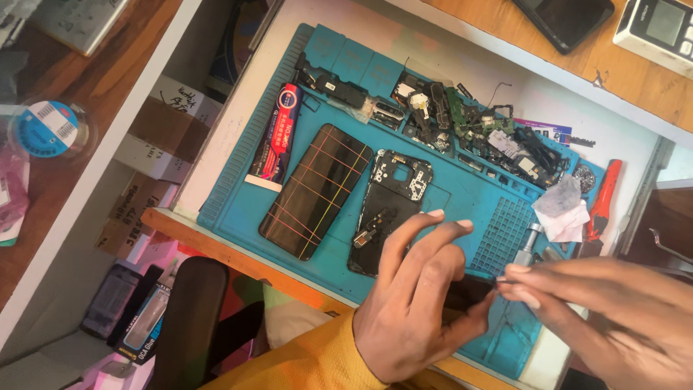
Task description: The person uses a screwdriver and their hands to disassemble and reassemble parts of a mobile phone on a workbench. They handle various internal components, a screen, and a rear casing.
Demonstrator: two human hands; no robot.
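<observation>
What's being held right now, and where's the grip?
Left hand pinches a small dark part by its near edge; right hand fingertips meet its far edge. What the part is cannot be told.

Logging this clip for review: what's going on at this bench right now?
A person in a yellow sleeve works over a blue repair mat. The left hand holds a small dark part, and the right hand brings its fingertips to that part. On the mat lie an opened phone body, a dark screen panel with coloured lines, a glue tube, and a heap of small phone parts.
</observation>
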